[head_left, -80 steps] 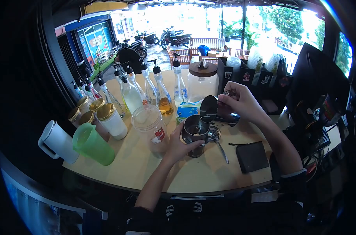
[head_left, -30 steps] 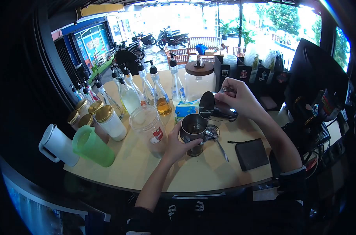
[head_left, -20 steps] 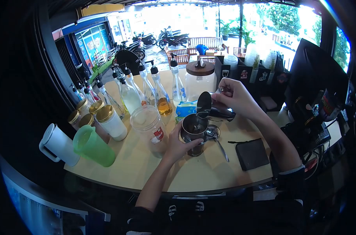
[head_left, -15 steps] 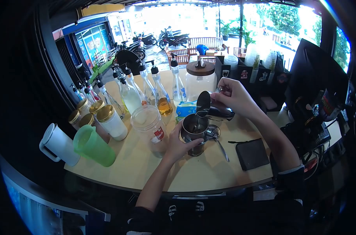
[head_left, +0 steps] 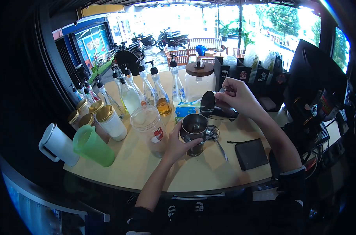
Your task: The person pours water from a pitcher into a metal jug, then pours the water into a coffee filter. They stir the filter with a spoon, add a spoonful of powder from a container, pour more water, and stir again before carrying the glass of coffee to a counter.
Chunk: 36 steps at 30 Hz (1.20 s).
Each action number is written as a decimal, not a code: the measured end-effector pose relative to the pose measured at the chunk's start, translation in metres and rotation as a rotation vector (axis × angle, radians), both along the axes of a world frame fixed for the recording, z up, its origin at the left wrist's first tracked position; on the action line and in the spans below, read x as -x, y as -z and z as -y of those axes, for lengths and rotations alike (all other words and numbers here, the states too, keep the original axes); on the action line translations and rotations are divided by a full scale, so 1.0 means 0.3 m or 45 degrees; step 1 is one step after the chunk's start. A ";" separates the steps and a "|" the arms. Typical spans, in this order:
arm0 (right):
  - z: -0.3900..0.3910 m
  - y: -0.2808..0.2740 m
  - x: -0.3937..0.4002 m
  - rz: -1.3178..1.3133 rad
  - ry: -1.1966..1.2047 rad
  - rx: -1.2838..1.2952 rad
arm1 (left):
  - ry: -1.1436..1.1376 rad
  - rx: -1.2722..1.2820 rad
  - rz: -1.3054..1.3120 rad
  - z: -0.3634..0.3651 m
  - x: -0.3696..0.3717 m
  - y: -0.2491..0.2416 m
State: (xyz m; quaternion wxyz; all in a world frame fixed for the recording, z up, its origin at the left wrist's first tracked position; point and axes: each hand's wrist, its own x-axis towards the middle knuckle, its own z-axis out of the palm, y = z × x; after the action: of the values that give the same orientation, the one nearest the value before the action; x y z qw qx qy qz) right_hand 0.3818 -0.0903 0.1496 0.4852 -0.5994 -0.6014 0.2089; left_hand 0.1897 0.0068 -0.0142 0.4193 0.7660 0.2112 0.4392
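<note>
My left hand (head_left: 180, 145) is wrapped around a metal shaker cup (head_left: 194, 135) that stands upright on the counter, its open top showing dark inside. My right hand (head_left: 237, 96) grips the handle of a shiny metal pitcher (head_left: 207, 104), tilted with its mouth toward the cup's rim. No clear stream shows between the two. Left of the cup is a clear plastic jar (head_left: 148, 124) with a red label. A long-handled metal spoon (head_left: 222, 150) lies to the cup's right, and a blue tissue pack (head_left: 185, 112) is just behind it.
Several pump bottles (head_left: 161, 100) and gold-lidded jars (head_left: 115, 127) stand to the left, with a green pitcher (head_left: 93, 147) and a white pitcher (head_left: 57, 145). A wood-lidded glass jar (head_left: 199, 84) is behind. A dark pouch (head_left: 251, 154) lies at the right.
A thin stream ran from the metal pitcher into the shaker cup; it no longer shows. My right hand has shifted slightly right with the pitcher. My left hand stays on the cup.
</note>
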 end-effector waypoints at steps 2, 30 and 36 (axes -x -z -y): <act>-0.007 0.011 -0.013 0.049 0.014 0.010 | 0.000 -0.002 -0.003 -0.003 -0.001 0.004; 0.048 -0.001 0.043 0.068 -0.026 0.020 | 0.014 -0.008 0.018 0.005 0.001 -0.011; 0.050 0.028 0.011 -0.110 -0.031 -0.038 | 0.015 -0.023 -0.072 0.003 0.007 -0.038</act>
State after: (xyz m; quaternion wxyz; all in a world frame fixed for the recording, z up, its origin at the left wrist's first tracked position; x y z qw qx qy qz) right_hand 0.3784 -0.1055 0.1411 0.5171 -0.5752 -0.5900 0.2316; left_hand 0.1876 0.0059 -0.0028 0.4088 0.7830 0.2146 0.4169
